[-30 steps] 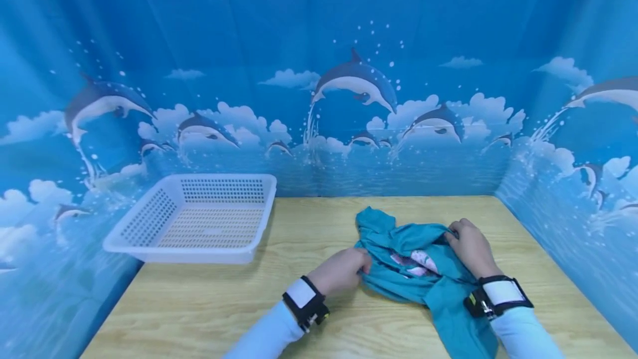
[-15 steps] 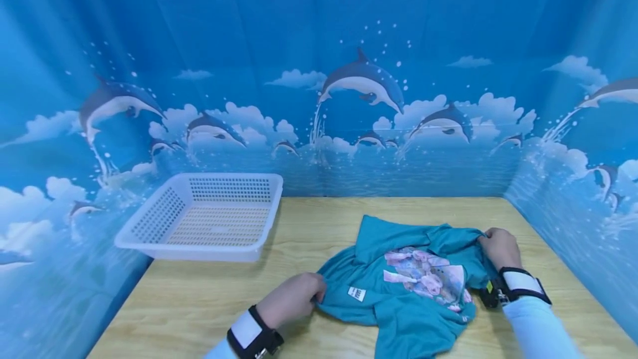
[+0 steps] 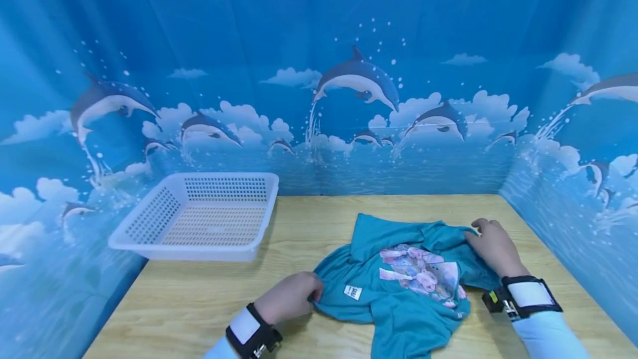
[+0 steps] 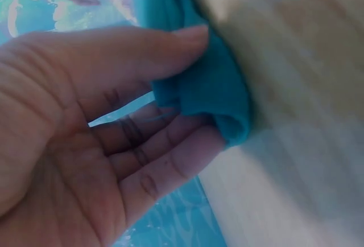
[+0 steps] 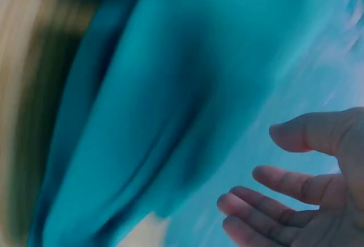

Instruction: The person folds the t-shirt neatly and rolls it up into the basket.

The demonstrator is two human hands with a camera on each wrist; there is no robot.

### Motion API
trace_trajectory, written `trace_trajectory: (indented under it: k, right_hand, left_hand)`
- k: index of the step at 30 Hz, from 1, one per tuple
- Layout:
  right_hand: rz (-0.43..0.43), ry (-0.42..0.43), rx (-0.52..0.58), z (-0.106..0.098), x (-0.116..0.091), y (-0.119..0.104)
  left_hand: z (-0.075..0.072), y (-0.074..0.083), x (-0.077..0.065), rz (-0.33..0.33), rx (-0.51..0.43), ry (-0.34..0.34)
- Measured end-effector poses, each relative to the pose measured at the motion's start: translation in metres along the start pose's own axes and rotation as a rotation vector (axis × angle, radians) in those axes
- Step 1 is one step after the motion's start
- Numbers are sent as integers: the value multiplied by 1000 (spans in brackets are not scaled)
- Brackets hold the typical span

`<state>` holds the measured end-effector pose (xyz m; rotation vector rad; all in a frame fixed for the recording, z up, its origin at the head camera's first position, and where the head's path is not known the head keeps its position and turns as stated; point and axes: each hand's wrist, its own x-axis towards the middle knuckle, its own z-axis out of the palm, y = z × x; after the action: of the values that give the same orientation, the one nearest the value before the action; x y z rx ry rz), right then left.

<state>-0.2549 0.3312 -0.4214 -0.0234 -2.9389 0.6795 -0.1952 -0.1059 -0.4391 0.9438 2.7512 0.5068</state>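
Teal garment (image 3: 394, 292) lies rumpled, left hand (image 3: 290, 296) pinching it.

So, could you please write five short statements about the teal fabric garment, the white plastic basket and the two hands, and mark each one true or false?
1. The left hand pinches an edge of the teal fabric garment. True.
2. The right hand grips the garment. False: it is open and holds nothing.
3. In the head view, the white plastic basket stands left of the garment. True.
4. The small white label lies in the basket. False: it is on the garment.
5. The basket has solid walls without holes. False: it is perforated.
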Motion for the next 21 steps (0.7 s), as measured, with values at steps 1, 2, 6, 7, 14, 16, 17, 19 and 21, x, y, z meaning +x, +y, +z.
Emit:
trace_trajectory:
  k: [1,2,6,7,14,16,17,19,21]
  right_hand:
    - [-29,7,7,0,-6,-13]
    - [-64,6,14,1,-12,-27]
    - [-211,-118,43,16,-44,-80]
    - [-249,-168,40,22,-52,-90]
    - [-542,-304,-72,67,-90,-111]
    - [-551,-267,-47,69,-91,-108]
    - [-538,-246,-22,67,-90,-107]
    - [-495,-207,41,59,-87,-105]
    - [-439,-158,97,46,-82,-102]
  left_hand:
    - [-1,0,0,-6,-7,-7]
    - [-3,0,0,-11,-16,-13]
    - [-6,0,2,-12,-37,-17]
    - [-7,0,2,-11,-41,-16]
    - [-10,-4,2,3,-84,42]
    - [-11,-7,2,11,-136,64]
    - [-12,-9,3,17,-168,74]
    - [-16,-12,3,26,-232,97]
    - [-24,-14,2,38,-285,131]
